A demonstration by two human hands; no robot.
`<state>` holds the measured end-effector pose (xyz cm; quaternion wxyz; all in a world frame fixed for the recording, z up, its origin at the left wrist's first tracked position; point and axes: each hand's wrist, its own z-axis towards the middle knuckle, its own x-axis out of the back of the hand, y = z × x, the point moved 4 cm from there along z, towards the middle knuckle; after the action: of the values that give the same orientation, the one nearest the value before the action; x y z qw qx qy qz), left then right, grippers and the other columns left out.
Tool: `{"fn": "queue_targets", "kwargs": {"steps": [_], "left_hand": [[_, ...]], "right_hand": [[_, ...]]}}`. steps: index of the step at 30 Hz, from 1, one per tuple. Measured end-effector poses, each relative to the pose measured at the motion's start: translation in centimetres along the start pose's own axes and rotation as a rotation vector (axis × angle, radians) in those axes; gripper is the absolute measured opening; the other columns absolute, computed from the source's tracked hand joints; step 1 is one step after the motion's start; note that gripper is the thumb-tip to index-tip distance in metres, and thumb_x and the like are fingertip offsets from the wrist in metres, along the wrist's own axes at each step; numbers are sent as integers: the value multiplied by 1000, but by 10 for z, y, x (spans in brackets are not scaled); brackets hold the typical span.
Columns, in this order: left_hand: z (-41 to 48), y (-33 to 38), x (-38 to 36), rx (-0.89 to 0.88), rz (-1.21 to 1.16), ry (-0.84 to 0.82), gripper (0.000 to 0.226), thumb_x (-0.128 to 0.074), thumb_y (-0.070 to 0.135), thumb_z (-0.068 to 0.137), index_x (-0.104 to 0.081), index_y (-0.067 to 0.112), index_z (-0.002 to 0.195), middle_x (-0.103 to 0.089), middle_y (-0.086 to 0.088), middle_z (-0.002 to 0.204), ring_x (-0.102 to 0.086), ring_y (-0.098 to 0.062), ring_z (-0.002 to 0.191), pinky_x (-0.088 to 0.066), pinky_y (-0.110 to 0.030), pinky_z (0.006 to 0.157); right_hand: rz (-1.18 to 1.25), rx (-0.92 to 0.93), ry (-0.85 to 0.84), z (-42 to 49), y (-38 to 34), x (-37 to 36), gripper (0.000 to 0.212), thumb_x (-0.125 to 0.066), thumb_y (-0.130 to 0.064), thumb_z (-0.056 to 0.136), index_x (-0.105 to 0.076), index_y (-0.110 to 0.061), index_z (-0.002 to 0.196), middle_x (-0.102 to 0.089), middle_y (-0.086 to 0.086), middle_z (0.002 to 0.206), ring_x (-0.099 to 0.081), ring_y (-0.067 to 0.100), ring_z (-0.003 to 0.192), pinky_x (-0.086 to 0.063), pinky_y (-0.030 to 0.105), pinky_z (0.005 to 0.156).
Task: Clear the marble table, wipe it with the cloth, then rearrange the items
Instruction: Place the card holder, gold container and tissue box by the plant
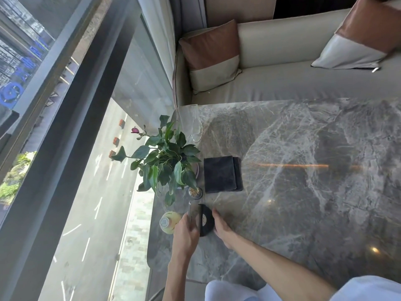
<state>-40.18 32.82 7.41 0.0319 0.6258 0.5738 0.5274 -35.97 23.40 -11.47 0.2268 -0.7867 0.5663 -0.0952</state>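
The grey marble table (303, 170) fills the right half of the head view. At its near left corner both my hands hold a black round object (206, 220) with a pale round label and a grey metallic piece on its left side. My left hand (186, 230) wraps that grey side. On the right side my right hand (221, 227) presses with its fingers stretched along it. A folded dark cloth (222, 173) lies flat on the table just beyond, with neither hand touching it.
A potted green plant (167, 161) stands at the table's left edge, a small jar (195, 192) by its base. A yellow-filled bottle (169, 221) stands left of my left hand. A clear glass (192, 124) stands at the far left corner. Beyond it is a cream sofa (282, 83) with cushions; a window runs along the left.
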Motion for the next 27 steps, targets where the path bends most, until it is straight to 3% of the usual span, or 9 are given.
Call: {"fn": "queue_targets", "kwargs": {"steps": [2,5,15,23,27], "left_hand": [[-2,4,0,-9,-15,2,29,-48,10,93,-41,15,66,-50,5,60,-40,-10,54,-34,-16,48],[-5,5,0,-1,-54,2,26,-49,9,92,-42,11,67,-48,5,60,-37,-10,55,-35,-16,49],[-8,11,4,-24,-45,5,32,-48,9,95,-40,19,65,-49,9,60,-41,-6,54,-37,-13,49],[0,0,0,-16,26,4,26,-46,13,95,-41,13,70,-49,6,61,-40,-10,54,-28,-25,49],[7,-4,-2,2,55,1,30,-46,14,95,-37,17,66,-47,5,60,-39,-16,55,-27,-29,49]], "right_hand": [[-15,-16,-12,-3,-1,1,94,-34,-85,63,-48,-30,138,-51,-3,143,-47,17,130,-36,42,113],[-34,-19,-53,-9,-7,0,74,-30,-71,85,-38,-29,145,-39,-2,152,-37,18,139,-29,44,117],[-24,-16,-77,-3,1,-1,65,-25,-62,95,-25,-28,151,-30,-3,157,-29,17,143,-22,43,120],[3,26,-62,-6,-7,-4,65,-30,-63,93,-37,-27,146,-40,-4,150,-37,16,138,-28,41,118],[-4,18,-44,4,-2,1,91,-35,-83,68,-39,-34,144,-40,-8,151,-38,14,138,-29,43,117]]}}
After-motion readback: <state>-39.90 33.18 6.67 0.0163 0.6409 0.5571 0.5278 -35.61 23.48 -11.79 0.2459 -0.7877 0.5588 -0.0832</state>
